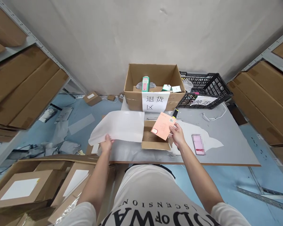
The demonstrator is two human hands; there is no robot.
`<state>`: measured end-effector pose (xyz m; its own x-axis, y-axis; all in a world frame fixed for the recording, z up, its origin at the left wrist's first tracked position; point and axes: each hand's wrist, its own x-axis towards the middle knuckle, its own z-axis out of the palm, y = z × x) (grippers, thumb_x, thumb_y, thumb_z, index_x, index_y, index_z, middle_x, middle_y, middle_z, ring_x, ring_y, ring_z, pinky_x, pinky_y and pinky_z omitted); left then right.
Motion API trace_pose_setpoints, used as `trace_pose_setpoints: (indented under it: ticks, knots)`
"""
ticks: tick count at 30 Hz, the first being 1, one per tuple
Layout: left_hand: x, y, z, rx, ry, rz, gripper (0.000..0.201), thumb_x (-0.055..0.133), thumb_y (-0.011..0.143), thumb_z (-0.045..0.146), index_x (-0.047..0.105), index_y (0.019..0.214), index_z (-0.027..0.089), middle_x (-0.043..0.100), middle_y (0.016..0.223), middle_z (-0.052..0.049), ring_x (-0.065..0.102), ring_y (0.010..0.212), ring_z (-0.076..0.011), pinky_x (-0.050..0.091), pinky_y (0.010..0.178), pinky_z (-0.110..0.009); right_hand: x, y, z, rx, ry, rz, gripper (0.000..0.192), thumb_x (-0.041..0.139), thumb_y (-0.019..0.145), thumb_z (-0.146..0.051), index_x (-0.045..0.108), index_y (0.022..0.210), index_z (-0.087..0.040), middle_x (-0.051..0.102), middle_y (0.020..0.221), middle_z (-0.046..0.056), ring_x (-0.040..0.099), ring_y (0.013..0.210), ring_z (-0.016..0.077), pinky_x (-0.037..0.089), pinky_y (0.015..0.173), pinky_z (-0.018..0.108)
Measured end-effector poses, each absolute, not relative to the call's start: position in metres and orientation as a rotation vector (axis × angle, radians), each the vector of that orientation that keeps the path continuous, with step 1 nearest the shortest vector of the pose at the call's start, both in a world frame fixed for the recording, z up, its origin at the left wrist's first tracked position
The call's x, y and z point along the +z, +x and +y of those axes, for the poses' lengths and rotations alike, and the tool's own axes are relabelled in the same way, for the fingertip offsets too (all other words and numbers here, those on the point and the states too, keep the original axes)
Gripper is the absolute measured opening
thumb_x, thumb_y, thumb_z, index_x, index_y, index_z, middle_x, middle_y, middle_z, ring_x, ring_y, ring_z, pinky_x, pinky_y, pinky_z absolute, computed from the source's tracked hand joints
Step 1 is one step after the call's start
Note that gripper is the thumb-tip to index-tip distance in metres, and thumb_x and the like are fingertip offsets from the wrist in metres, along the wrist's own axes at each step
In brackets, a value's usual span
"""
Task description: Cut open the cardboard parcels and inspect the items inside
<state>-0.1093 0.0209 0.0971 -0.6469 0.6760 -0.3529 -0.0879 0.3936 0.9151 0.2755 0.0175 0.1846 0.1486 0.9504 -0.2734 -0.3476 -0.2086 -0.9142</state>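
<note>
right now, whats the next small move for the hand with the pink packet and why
Probably lower the pink packet into the small open box. The right hand holds it just above the opening, while the left hand holds the white sheet aside, so the box lies uncovered.

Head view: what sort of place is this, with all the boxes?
Probably a warehouse packing or returns room: metal shelves stacked with cartons, a labelled box of goods on the table, and packaging strewn on the floor.
</note>
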Motion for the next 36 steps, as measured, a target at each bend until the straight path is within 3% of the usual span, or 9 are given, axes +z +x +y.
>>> trace_pose_setpoints:
  ticks: [4, 9, 12, 15, 20, 23, 25, 29, 36]
  knots:
    - [0.079, -0.121, 0.007, 1.100, 0.870, 2.204, 0.049, 0.046, 0.085, 0.012, 0.042, 0.134, 0.007, 0.044, 0.138, -0.020, 0.046, 0.126, -0.0265, 0.039, 0.102, -0.037, 0.179, 0.281, 0.013, 1.336, -1.240, -0.664, 0.044, 0.074, 0.064, -0.038, 0.048, 0.097, -0.024, 0.072, 0.085, 0.001, 0.068, 0.069, 0.0183, 0.054, 0.052, 0.028]
    - [0.069, -0.106, -0.004, 0.633, 1.453, 2.230, 0.076, 0.046, 0.070, -0.005, 0.032, 0.142, 0.016, 0.010, 0.155, -0.010, 0.017, 0.141, -0.0247, 0.024, 0.112, -0.037, 0.178, 0.279, 0.008, 1.311, -1.210, -0.665, 0.043, 0.073, 0.065, -0.036, 0.048, 0.100, -0.026, 0.071, 0.090, 0.001, 0.068, 0.075, 0.0179, 0.056, 0.058, 0.029]
    - [0.062, -0.090, -0.008, 0.353, 1.540, 2.013, 0.066, 0.047, 0.065, -0.008, 0.050, 0.128, 0.012, 0.020, 0.152, -0.014, 0.007, 0.142, -0.0262, 0.016, 0.112, -0.046, 0.182, 0.278, 0.008, 1.286, -1.194, -0.688, 0.044, 0.073, 0.065, -0.033, 0.048, 0.100, -0.027, 0.070, 0.096, 0.001, 0.067, 0.081, 0.0170, 0.055, 0.061, 0.029]
    - [0.058, -0.077, -0.013, 0.240, 1.489, 1.834, 0.056, 0.054, 0.059, -0.004, 0.060, 0.112, 0.010, 0.043, 0.140, -0.019, 0.027, 0.136, -0.0329, 0.020, 0.108, -0.054, 0.185, 0.279, 0.008, 1.276, -1.184, -0.704, 0.044, 0.073, 0.065, -0.032, 0.048, 0.100, -0.027, 0.069, 0.097, 0.000, 0.066, 0.082, 0.0159, 0.055, 0.063, 0.027]
    - [0.075, -0.062, -0.010, 0.372, 1.449, 1.810, 0.054, 0.060, 0.064, 0.011, 0.057, 0.117, 0.006, 0.056, 0.127, -0.020, 0.051, 0.119, -0.0319, 0.038, 0.100, -0.043, 0.194, 0.282, 0.008, 1.288, -1.183, -0.766, 0.044, 0.071, 0.067, -0.034, 0.048, 0.103, -0.028, 0.069, 0.099, 0.001, 0.066, 0.084, 0.0181, 0.055, 0.062, 0.029]
    - [0.114, -0.039, -0.002, 0.604, 1.375, 1.819, 0.049, 0.051, 0.080, 0.023, 0.049, 0.127, 0.009, 0.054, 0.130, -0.018, 0.054, 0.117, -0.0258, 0.038, 0.101, -0.040, 0.206, 0.284, 0.009, 1.236, -1.164, -0.881, 0.044, 0.070, 0.068, -0.036, 0.049, 0.105, -0.027, 0.069, 0.099, 0.002, 0.065, 0.087, 0.0191, 0.055, 0.069, 0.034]
    - [0.153, -0.014, 0.003, 0.915, 1.067, 1.484, 0.048, 0.054, 0.082, 0.036, 0.054, 0.122, 0.008, 0.058, 0.124, -0.019, 0.056, 0.115, -0.0270, 0.042, 0.098, -0.041, 0.217, 0.284, 0.008, 1.115, -1.169, -0.992, 0.038, 0.069, 0.070, -0.037, 0.052, 0.102, -0.025, 0.069, 0.097, 0.003, 0.065, 0.089, 0.0199, 0.054, 0.077, 0.037]
    - [0.228, 0.032, 0.010, 0.857, 0.627, 0.744, 0.061, 0.042, 0.086, 0.059, 0.058, 0.119, 0.010, 0.059, 0.122, -0.020, 0.058, 0.112, -0.0304, 0.047, 0.091, -0.045, 0.239, 0.279, 0.001, 0.873, -1.174, -1.271, 0.023, 0.066, 0.075, -0.040, 0.060, 0.092, -0.026, 0.068, 0.104, 0.006, 0.061, 0.104, 0.0243, 0.044, 0.096, 0.046]
    - [0.242, 0.052, 0.006, 0.898, 0.584, 0.721, 0.045, 0.068, 0.076, 0.027, 0.060, 0.117, 0.011, 0.068, 0.108, -0.012, 0.065, 0.098, -0.0235, 0.049, 0.091, -0.036, 0.238, 0.278, -0.013, 0.912, -1.068, -1.632, 0.022, 0.063, 0.076, -0.048, 0.065, 0.074, -0.026, 0.067, 0.114, 0.005, 0.045, 0.127, 0.0290, 0.023, 0.109, 0.058]
